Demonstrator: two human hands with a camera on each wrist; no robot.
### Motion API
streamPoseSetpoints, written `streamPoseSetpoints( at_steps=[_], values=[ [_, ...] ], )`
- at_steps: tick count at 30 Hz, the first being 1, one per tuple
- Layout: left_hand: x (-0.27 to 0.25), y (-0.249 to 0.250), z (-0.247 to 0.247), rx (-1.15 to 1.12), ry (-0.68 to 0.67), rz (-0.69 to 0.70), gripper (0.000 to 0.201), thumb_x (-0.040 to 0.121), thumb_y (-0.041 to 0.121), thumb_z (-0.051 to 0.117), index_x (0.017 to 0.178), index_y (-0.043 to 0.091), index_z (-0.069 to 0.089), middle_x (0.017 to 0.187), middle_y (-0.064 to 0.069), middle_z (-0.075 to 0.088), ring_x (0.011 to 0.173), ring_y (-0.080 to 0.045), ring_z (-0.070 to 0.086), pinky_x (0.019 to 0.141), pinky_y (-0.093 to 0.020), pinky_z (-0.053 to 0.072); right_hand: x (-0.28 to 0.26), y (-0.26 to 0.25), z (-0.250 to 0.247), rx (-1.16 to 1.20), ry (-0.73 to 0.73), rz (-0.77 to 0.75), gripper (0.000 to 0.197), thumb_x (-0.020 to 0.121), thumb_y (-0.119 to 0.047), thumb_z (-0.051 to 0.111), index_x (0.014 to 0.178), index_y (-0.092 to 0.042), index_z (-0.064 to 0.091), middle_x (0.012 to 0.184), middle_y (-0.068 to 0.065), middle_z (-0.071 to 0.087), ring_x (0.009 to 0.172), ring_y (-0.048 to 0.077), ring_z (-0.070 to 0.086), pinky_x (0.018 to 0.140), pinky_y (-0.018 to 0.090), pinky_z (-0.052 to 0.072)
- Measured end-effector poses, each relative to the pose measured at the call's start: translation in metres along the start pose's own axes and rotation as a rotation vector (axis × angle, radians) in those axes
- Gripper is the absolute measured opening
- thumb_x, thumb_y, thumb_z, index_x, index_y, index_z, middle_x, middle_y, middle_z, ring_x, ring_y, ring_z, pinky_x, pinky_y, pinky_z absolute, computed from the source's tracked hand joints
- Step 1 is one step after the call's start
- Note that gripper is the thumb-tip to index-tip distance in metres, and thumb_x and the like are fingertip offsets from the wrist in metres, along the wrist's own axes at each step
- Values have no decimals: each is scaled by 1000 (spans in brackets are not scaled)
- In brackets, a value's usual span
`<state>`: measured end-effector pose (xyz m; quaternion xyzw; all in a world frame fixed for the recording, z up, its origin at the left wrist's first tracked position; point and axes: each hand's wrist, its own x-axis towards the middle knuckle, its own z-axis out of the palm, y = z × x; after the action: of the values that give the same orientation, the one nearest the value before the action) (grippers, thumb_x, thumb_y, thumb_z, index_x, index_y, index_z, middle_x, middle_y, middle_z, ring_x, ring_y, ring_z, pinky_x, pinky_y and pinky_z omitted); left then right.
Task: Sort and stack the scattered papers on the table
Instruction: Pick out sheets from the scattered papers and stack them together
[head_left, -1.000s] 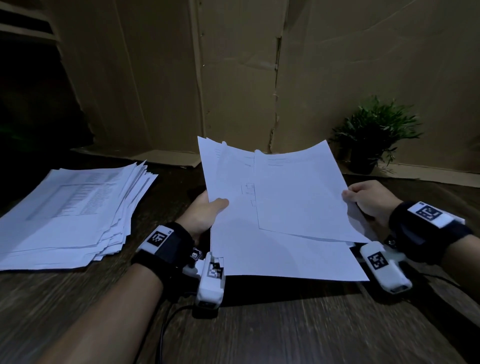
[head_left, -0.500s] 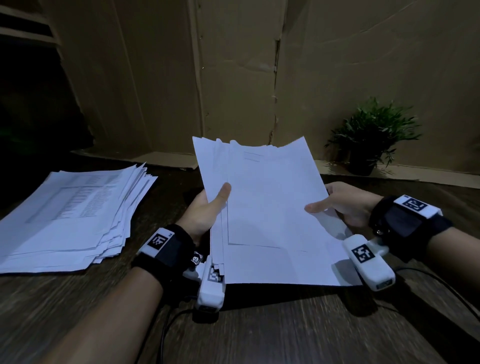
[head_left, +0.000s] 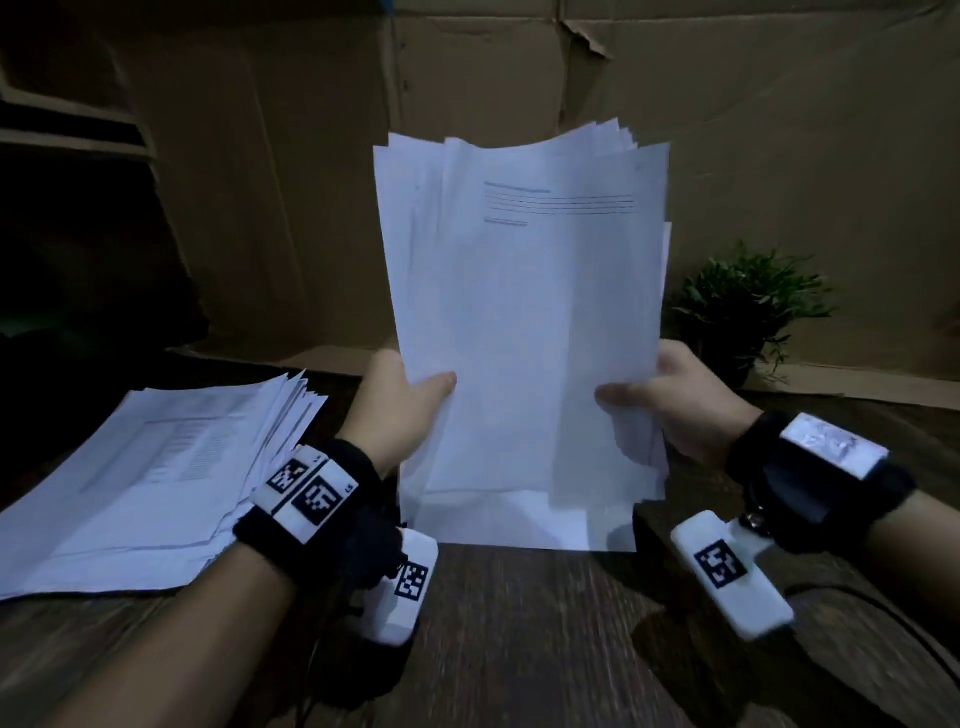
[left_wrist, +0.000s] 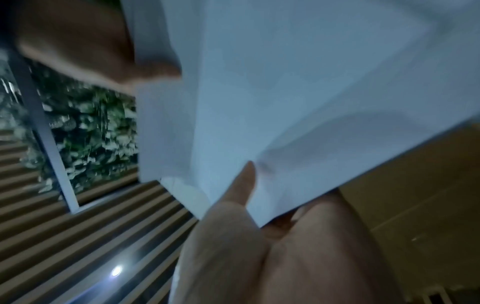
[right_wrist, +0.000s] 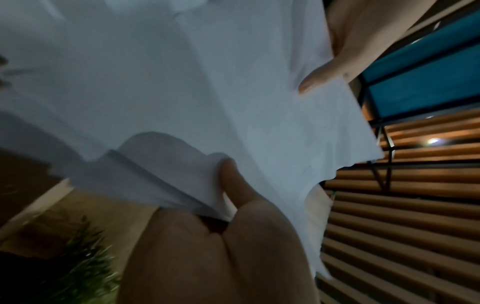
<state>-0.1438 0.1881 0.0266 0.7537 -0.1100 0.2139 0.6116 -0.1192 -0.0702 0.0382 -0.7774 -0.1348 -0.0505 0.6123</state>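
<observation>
A bundle of white sheets (head_left: 524, 332) stands upright in the middle of the head view, its lower edge on or close to the wooden table (head_left: 519, 623). My left hand (head_left: 400, 405) grips its left edge, thumb on the front. My right hand (head_left: 670, 400) grips the right edge the same way. The top sheet carries a few printed lines near its head. The sheets' top edges are uneven. The left wrist view shows the bundle (left_wrist: 298, 92) pinched by thumb and fingers; the right wrist view shows the sheets (right_wrist: 182, 92) fanning at my thumb.
A larger loose pile of printed papers (head_left: 156, 478) lies on the table at the left. A small potted plant (head_left: 748, 306) stands at the back right. Cardboard panels (head_left: 519, 78) wall off the back. A cable (head_left: 883, 613) trails on the table at the right.
The sheets, held low and spread a second ago, have been gathered into one bundle and tipped upright. Both hands have moved to its lower side edges.
</observation>
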Motion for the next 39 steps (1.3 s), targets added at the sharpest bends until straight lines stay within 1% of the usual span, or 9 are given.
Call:
streamPoseSetpoints(
  at_steps=[6,10,15,18,20,26,29,34,39],
  values=[
    [-2,-2,-22,-105,149,-59,22,90,4,67,97,24,63,101,9,69,100,-13,67,90,-32,51,4,-11,39,36,-41,-89,36,90,-2,68,125,-7,63,118,6,72,107,24,69,97,45,55],
    [0,0,-53,-169,111,-91,33,89,0,67,119,9,61,117,-4,70,108,-20,67,95,-38,53,7,-23,54,121,-84,-90,30,94,0,61,124,-2,63,113,4,73,98,16,72,90,33,57],
    [-33,-9,-88,-504,-211,-453,63,79,24,79,135,9,55,130,-13,64,118,-30,63,89,-39,57,6,-36,70,339,-138,-69,31,94,11,52,124,9,59,117,12,71,96,17,73,89,29,58],
    [-53,-24,-102,-668,-489,-674,81,67,40,86,137,13,56,139,-18,56,127,-42,52,97,-62,46,7,-45,80,351,-176,-83,33,94,9,54,127,10,58,124,18,67,105,22,70,94,33,55],
    [-59,-32,-112,-824,-541,-710,82,69,44,84,139,15,55,144,-20,50,131,-48,45,100,-74,32,10,-50,88,338,-205,-87,33,94,7,55,127,8,59,124,19,68,105,23,71,92,32,56],
    [-69,-46,-129,-1109,-703,-583,88,79,69,60,149,19,40,158,-18,26,145,-49,14,104,-79,11,23,-63,109,371,-309,-84,38,95,5,53,133,5,55,131,14,65,120,26,64,107,39,47],
    [-76,-52,-134,-1132,-675,-522,81,85,67,55,149,18,41,157,-16,30,146,-45,20,108,-77,8,25,-66,118,346,-335,-77,39,93,3,56,132,5,56,130,16,66,118,29,65,104,40,50],
    [-82,-48,-144,-1030,-377,-581,88,60,60,83,133,16,61,143,-19,52,128,-46,50,91,-68,43,22,-72,127,252,-456,-22,47,76,-3,69,122,-5,64,119,13,72,105,29,71,90,40,59],
    [-87,-42,-162,-1058,-355,-615,78,68,64,73,131,18,64,143,-15,53,129,-43,50,97,-69,40,20,-74,146,215,-488,3,42,78,-21,68,120,-15,65,111,4,76,96,22,74,82,33,61]
  ],
)
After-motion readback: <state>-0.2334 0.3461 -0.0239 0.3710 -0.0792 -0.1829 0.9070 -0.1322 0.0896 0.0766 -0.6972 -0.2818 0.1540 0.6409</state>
